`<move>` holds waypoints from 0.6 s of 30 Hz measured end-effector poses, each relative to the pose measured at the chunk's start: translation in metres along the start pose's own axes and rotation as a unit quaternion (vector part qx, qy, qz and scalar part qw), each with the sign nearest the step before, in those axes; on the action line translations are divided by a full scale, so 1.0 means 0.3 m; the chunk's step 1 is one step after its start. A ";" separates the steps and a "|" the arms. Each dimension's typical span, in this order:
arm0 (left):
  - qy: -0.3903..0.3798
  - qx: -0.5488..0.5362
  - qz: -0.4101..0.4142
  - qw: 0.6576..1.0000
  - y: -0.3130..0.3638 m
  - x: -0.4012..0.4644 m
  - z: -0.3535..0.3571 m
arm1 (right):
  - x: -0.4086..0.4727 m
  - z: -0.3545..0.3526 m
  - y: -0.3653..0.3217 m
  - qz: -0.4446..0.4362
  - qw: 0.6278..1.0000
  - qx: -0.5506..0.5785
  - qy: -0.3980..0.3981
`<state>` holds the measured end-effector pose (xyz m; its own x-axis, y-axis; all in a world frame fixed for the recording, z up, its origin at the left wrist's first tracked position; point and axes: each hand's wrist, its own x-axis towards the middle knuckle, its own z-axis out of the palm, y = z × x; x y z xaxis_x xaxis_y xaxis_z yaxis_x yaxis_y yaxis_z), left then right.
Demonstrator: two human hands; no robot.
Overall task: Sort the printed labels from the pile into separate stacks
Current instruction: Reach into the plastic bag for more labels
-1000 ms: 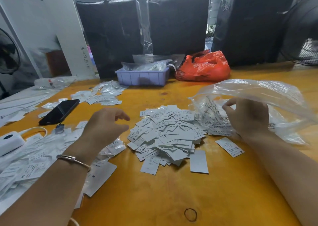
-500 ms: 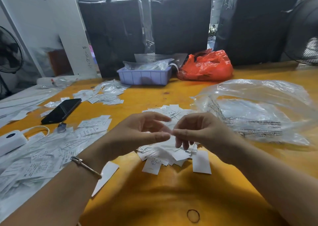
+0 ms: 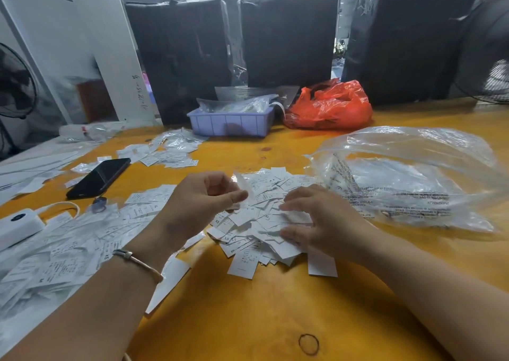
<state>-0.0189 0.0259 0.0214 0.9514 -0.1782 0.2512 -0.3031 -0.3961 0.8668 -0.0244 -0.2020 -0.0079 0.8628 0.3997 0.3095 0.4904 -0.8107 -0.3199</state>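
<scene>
Two hands that met over the pile of printed labels half a second ago are now apart. From the head view, the left hand hangs above the pile's left edge, its grip pinched on a single label between thumb and forefinger. The right hand has dropped onto the pile's right side, fingers spread and loose, holding nothing. Pile lies mid-surface, just left of the clear plastic bag; more labels are spread at near left.
</scene>
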 end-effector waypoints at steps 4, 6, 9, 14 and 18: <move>-0.019 0.012 -0.007 1.000 0.003 -0.002 0.002 | -0.006 -0.013 0.008 0.020 1.000 -0.008 -0.012; -0.025 0.012 -0.019 0.999 0.005 -0.002 0.002 | -0.006 -0.020 0.010 0.022 0.999 0.005 -0.023; -0.025 0.008 -0.034 0.999 0.006 -0.002 0.001 | -0.005 -0.037 0.029 0.035 0.999 0.026 -0.010; -0.003 -0.022 -0.058 0.998 0.012 -0.001 -0.006 | -0.001 -0.043 0.053 0.026 0.999 0.012 -0.023; -0.028 -0.112 -0.096 0.989 0.018 -0.002 -0.016 | 0.001 -0.041 0.058 0.008 1.000 -0.008 -0.010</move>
<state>-0.0208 0.0282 0.0281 0.9839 -0.1707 0.0538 -0.0910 -0.2184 0.9716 -0.0172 -0.2212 -0.0024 0.8727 0.3954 0.2864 0.4749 -0.8236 -0.3100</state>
